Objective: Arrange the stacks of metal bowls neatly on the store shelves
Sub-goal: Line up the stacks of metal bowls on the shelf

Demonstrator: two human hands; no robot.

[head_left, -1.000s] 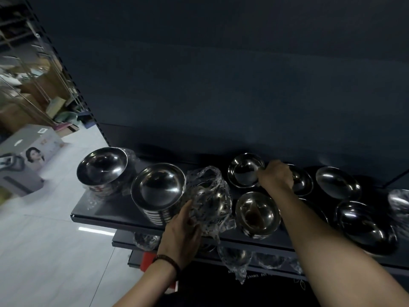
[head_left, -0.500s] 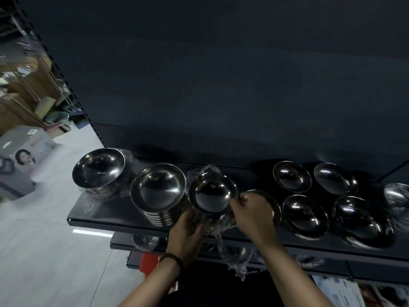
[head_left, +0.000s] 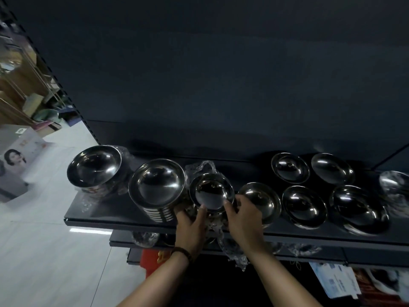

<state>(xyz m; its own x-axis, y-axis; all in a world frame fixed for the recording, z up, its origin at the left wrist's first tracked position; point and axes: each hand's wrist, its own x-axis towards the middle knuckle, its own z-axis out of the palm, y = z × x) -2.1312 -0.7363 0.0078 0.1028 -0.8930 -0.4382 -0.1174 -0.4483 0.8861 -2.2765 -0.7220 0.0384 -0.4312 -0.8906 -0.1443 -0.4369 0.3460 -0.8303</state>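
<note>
Your right hand (head_left: 243, 218) back from the rear bowls (head_left: 290, 167) to the wrapped stack (head_left: 211, 192), thumb on its top rim, fingers curled round its right side, your left hand (head_left: 191, 224) gripping its left side, stack at the shelf (head_left: 106, 219) front, between a wider stack (head_left: 157, 187) and a bowl (head_left: 261, 199)

Shop: dark display shelves (head_left: 141, 220) stocked with steel bowl stacks (head_left: 157, 189).

The dark shelf (head_left: 106, 219) before me carries, left to right: large wrapped stack (head_left: 95, 167); bare stack (head_left: 156, 187); small wrapped stack (head_left: 211, 192); three front-row bowls (head_left: 304, 206); two back-row bowls (head_left: 290, 167); one wrapped bowl (head_left: 396, 185).
</note>
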